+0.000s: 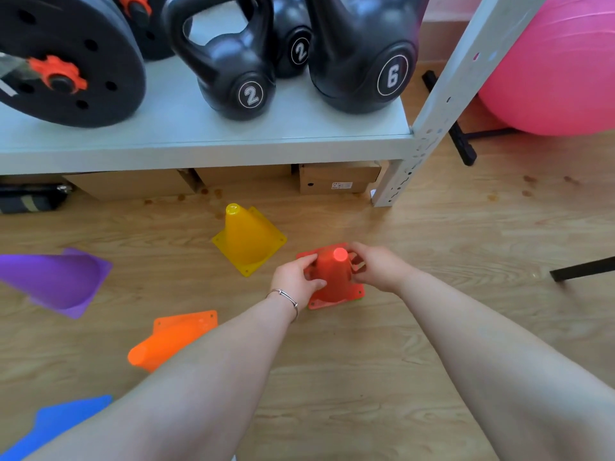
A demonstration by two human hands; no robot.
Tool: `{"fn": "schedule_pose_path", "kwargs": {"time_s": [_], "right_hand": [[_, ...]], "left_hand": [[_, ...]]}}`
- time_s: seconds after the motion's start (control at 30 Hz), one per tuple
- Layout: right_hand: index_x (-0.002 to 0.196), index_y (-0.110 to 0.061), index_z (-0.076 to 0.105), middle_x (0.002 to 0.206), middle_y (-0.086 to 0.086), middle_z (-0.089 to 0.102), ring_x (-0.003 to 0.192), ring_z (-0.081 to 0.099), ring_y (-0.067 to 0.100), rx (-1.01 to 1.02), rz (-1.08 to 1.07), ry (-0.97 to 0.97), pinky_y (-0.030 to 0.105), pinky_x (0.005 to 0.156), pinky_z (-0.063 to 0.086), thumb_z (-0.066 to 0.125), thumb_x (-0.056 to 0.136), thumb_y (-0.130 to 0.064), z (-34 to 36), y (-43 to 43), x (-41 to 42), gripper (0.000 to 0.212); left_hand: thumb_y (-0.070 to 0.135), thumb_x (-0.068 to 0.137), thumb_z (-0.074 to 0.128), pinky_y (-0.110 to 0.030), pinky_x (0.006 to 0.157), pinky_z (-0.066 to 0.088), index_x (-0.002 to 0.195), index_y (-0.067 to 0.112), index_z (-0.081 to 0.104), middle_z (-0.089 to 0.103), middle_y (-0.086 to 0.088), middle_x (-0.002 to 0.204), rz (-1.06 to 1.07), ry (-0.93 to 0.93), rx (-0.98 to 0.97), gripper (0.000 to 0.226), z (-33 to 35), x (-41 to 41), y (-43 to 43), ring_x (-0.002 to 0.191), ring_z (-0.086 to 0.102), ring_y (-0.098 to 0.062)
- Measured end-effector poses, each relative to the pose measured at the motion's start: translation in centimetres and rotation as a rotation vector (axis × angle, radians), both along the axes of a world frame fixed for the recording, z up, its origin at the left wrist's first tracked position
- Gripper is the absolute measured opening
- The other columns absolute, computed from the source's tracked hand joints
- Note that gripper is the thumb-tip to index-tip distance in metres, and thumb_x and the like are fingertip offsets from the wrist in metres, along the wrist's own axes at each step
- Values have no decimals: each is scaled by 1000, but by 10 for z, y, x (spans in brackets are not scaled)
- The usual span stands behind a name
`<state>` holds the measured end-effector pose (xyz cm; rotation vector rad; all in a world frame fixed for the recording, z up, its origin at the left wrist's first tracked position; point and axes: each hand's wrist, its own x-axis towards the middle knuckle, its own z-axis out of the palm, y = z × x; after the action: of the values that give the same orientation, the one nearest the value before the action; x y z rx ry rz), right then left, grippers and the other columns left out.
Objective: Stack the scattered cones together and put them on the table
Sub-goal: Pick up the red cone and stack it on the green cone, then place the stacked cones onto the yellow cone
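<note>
Two bare forearms fill the lower half of the frame, reaching up from the bottom edge toward the centre. Between them stands the red cone (334,277), upright on the wooden floor (432,327) just right of centre, with a sliver of green showing under its base at the lower right corner. The left hand (296,279), with a thin bracelet (286,296) at the wrist, presses its fingers against the cone's left side; the right hand (376,267) curls round the right side near the tip. Both hands are clamped on this cone.

At the left edge the purple cone (56,282) lies on its side, well apart from the hands. The yellow cone (248,239) stands upright just up and left of the red one, near but not touching. The orange cone (173,339) lies tipped over at lower left, partly behind the left forearm. The blue cone (56,424) lies in the lower left corner, cut by the frame.

Across the top, a grey shelf (199,141) carries black kettlebells (233,71) and a weight plate (66,61); a pink ball (559,68) sits at upper right.
</note>
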<state>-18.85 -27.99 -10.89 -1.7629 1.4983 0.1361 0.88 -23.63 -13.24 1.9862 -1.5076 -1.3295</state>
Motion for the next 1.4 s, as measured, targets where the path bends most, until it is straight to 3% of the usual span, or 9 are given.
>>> {"fn": "schedule_pose_path", "kwargs": {"time_s": [0.17,0.33,0.63,0.8,0.9,1.0,1.1,1.2,1.4], "right_hand": [[130,-27,51,111,8,70,95,69,25,10,-10,-42,40,86,56,85,67,-36,-7,37,-3,72],[129,-23,52,107,9,73,94,71,28,-35,-27,-59,41,85,55,84,68,-38,-19,71,-8,71],[136,-21,47,113,14,70,102,66,34,-73,61,9,39,84,53,79,76,-40,-17,77,-4,71],[132,-17,41,108,16,61,98,62,39,-144,274,246,40,71,45,63,89,-35,-1,72,2,51],[126,-15,46,111,13,61,102,60,36,-320,388,369,37,62,38,49,96,-28,10,70,1,32],[107,-13,58,91,9,66,87,64,33,-520,465,477,35,59,41,67,82,-15,21,66,1,27],[93,-10,64,75,8,64,72,63,32,-617,409,535,36,56,49,83,56,-11,26,54,3,42],[101,-8,64,84,9,64,79,62,34,-656,367,545,38,61,51,80,60,-13,34,40,14,44],[109,-10,62,91,8,65,84,62,32,-648,411,572,39,65,49,82,65,-22,46,9,54,50]], "left_hand": [[21,70,82,-28,102,46,131,24,57,68,0,122,-105,-30,14,67,0,12,24,110,64,-13],[21,72,80,-27,102,46,133,23,55,66,-1,126,-216,-69,6,66,5,13,43,114,63,-14],[26,73,79,-31,99,48,133,25,53,66,0,125,-202,-136,-4,65,4,12,55,113,63,-17],[22,84,64,-36,100,44,144,21,35,54,-9,136,-391,-350,1,66,7,13,50,123,53,-30],[38,86,60,-41,98,42,145,22,27,48,-7,139,-422,-567,-47,69,17,18,48,126,47,-31],[49,84,59,-39,98,39,141,21,31,50,-3,136,-407,-750,-203,70,24,26,50,127,44,-26],[52,82,59,-39,103,35,141,18,33,49,-3,138,-341,-804,-274,73,26,35,51,132,40,-25],[54,80,61,-43,112,28,143,15,32,42,-7,147,-266,-825,-259,79,26,48,52,141,31,-27],[53,78,63,-47,115,26,145,13,31,37,-11,151,-158,-895,-242,85,36,82,46,143,27,-29]]}}
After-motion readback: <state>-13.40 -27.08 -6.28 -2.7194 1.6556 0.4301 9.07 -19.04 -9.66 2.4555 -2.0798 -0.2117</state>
